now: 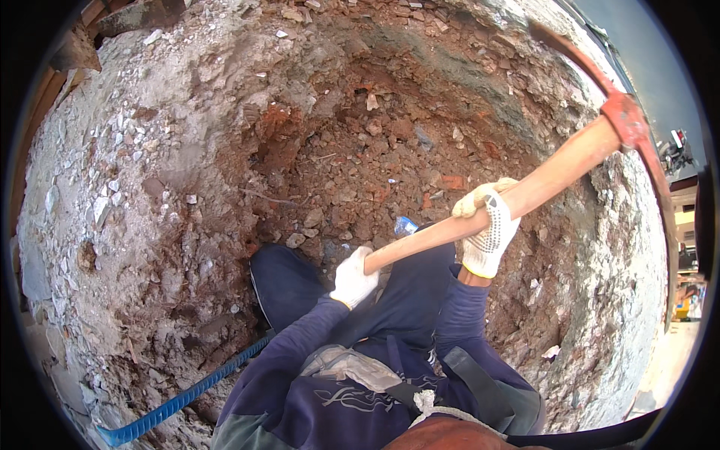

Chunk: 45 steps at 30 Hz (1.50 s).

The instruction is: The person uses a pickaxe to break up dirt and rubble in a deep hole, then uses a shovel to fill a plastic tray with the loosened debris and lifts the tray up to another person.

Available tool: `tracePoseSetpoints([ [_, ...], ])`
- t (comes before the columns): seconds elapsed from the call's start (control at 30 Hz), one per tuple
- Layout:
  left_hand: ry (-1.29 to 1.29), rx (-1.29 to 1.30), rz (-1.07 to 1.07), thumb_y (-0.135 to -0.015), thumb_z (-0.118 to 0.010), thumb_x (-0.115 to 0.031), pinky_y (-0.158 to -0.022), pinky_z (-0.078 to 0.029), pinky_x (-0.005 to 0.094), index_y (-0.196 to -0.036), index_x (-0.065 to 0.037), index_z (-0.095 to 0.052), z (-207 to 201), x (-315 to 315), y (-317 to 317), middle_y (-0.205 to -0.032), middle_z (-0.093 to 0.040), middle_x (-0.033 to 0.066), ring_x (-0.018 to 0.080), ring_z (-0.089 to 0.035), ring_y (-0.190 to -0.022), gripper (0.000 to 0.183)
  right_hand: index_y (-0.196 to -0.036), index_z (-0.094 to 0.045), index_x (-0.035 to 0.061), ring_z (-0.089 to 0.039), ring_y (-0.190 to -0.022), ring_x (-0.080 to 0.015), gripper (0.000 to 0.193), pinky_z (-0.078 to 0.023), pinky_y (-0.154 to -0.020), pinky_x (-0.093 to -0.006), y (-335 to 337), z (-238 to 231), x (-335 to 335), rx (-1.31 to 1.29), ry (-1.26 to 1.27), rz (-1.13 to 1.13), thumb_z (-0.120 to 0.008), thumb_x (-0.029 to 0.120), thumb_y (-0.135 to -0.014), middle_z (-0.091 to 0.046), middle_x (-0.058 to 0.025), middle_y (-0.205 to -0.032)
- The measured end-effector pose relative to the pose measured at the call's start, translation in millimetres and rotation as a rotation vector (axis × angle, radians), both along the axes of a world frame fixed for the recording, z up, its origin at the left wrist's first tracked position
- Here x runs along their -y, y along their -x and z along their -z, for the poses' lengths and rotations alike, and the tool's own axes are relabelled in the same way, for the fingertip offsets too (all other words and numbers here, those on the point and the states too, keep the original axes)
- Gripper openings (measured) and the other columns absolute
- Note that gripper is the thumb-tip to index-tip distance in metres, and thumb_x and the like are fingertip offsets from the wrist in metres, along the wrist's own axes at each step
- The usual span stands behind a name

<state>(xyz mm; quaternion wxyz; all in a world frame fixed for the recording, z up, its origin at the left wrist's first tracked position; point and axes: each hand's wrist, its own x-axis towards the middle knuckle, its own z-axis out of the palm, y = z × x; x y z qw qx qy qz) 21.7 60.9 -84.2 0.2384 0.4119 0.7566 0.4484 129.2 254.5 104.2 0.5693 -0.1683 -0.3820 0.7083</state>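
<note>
Both my hands wear white knitted work gloves and grip a pickaxe [555, 166] with a pale wooden handle. My left hand [355, 278] is closed round the butt end of the handle, in front of my knees. Farther up, about midway along the handle, my right hand [489, 228] is wrapped round it; dark grip dots show on that glove. The red metal pickaxe head [624, 120] is raised at the upper right, with one arm pointing up and left and the other curving down. Below lies loose reddish-brown rubble [375, 165] in the dug pit.
Rough earth walls [195, 142] with pale stones surround me. A blue ribbed bar [187, 390] slants beside me at lower left. A scrap of blue-and-clear plastic [406, 226] lies near my knees. Beyond the right rim are a grey surface [637, 45] and a parked motorcycle [677, 150].
</note>
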Motion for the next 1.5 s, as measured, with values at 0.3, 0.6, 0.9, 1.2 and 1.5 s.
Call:
tracePoseSetpoints([
  [0.3,0.211,0.145,-0.14,-0.077,-0.071,-0.02,-0.074,-0.054,0.0439,-0.102,-0.004,-0.061,36,34,38,-0.087,-0.068,0.0216,0.0394,-0.07,-0.084,0.031,-0.1,-0.055,-0.0006,-0.058,-0.049,-0.0179,0.016,-0.052,-0.046,-0.034,151,59,-23,0.322,0.114,-0.135,-0.066,0.004,-0.089,-0.06,-0.0088,-0.068],
  [0.6,0.356,0.298,-0.063,-0.079,-0.069,-0.025,-0.088,-0.053,0.0455,-0.114,-0.003,-0.061,23,94,-2,-0.103,-0.068,0.0265,0.0422,-0.067,-0.102,0.042,-0.093,-0.059,0.0057,-0.057,-0.049,-0.0201,0.017,-0.05,-0.045,-0.0362,147,110,-8,0.598,0.322,-0.178,-0.069,0.017,-0.086,-0.057,-0.0062,-0.069],
  [0.9,0.06,0.109,0.045,-0.082,-0.069,-0.019,-0.072,-0.055,0.0469,-0.106,-0.008,-0.06,10,27,-4,-0.086,-0.069,0.0228,0.0434,-0.069,-0.082,0.028,-0.106,-0.053,0.0024,-0.059,-0.055,-0.0247,0.024,-0.053,-0.051,-0.0388,33,5,7,0.143,0.098,-0.016,-0.067,0.004,-0.087,-0.058,-0.0125,-0.073],
  [1.2,-0.02,0.076,-0.05,-0.08,-0.072,-0.016,-0.074,-0.055,0.0426,-0.103,-0.008,-0.063,-3,-28,54,-0.087,-0.069,0.0191,0.0388,-0.07,-0.084,0.026,-0.106,-0.053,0.0023,-0.059,-0.055,-0.0249,0.023,-0.051,-0.05,-0.0378,76,-27,0,-0.012,-0.082,-0.028,-0.063,-0.003,-0.086,-0.058,-0.0115,-0.072],
  [1.5,0.414,0.652,-0.152,-0.079,-0.071,-0.019,-0.064,-0.053,0.0363,-0.095,-0.001,-0.061,9,55,-7,-0.075,-0.065,0.0097,0.0228,-0.065,-0.067,0.026,-0.091,-0.059,0.003,-0.058,-0.048,-0.0183,0.02,-0.05,-0.041,-0.0339,184,178,-52,0.678,0.304,-0.319,-0.073,0.017,-0.09,-0.059,-0.0073,-0.065],
])
